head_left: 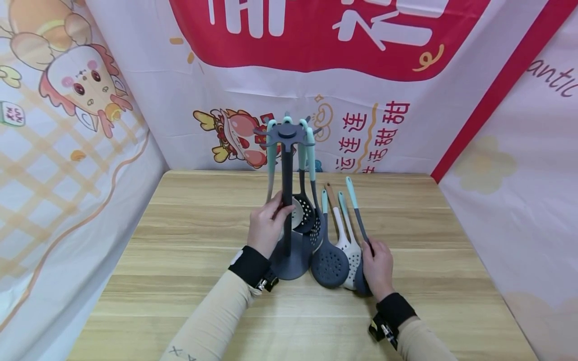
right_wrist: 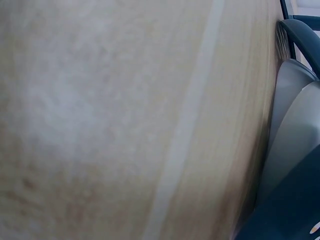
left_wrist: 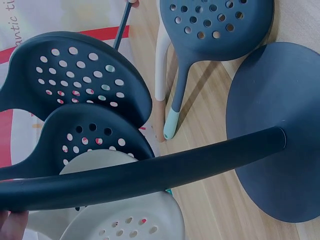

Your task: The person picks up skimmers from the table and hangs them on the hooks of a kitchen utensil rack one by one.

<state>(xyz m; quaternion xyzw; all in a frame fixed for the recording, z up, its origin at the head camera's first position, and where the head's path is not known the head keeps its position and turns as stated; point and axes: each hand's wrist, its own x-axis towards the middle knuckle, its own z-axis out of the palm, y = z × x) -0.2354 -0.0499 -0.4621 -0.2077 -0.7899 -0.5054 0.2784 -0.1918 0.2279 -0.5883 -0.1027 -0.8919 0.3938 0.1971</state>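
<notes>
My left hand (head_left: 265,225) grips the dark post of a utensil stand (head_left: 287,170), thumb across its front. Several utensils hang from the stand's top hooks, among them a dark skimmer (left_wrist: 82,75) and a pale perforated one (left_wrist: 130,220). To the right, my right hand (head_left: 379,265) holds a dark kitchen utensil (head_left: 358,215) by its mint-tipped handle. Its head is mostly hidden, so its kind is unclear. Between stand and right hand lie another dark skimmer (head_left: 331,265) and a white slotted utensil (head_left: 353,260), their handles pointing away from me.
The stand's round base (head_left: 291,265) rests on a wooden table (head_left: 203,301). A brown-tipped handle (head_left: 331,198) lies among the loose utensils. Printed cloth (head_left: 280,85) hangs behind the table and along both sides.
</notes>
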